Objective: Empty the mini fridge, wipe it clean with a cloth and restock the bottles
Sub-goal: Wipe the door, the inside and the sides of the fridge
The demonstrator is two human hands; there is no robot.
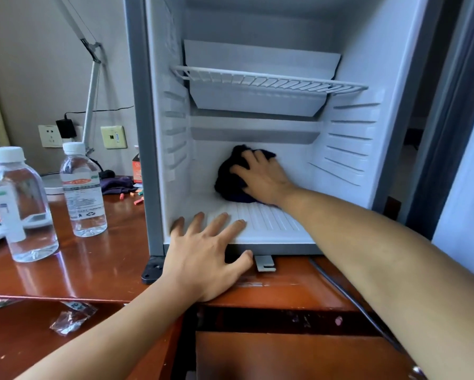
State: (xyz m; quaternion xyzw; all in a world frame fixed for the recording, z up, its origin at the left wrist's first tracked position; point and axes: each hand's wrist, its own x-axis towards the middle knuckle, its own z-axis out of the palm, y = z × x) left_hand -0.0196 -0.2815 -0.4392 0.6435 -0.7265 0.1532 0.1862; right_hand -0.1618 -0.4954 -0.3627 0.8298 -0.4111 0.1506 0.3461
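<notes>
The white mini fridge [348, 149] stands open on the wooden desk, with nothing on its floor or its wire shelf [268, 79]. Deep inside, my right hand [263, 176] presses a dark cloth [230, 179] against the lower back wall, fingers spread over it. My left hand [205, 253] lies flat on the front lip of the fridge floor, fingers straight, thumb under the edge. Two clear water bottles with white caps stand on the desk to the left of the fridge, one nearer [22, 207] and one farther back [83, 192].
The reddish wooden desk [93, 270] carries a white lamp arm [92, 105], a purple cloth [118, 185], small coloured bits and a white device at the left edge. A black cable [348, 297] runs along the desk on the right. Crumpled plastic wrap [71, 318] lies on a lower surface.
</notes>
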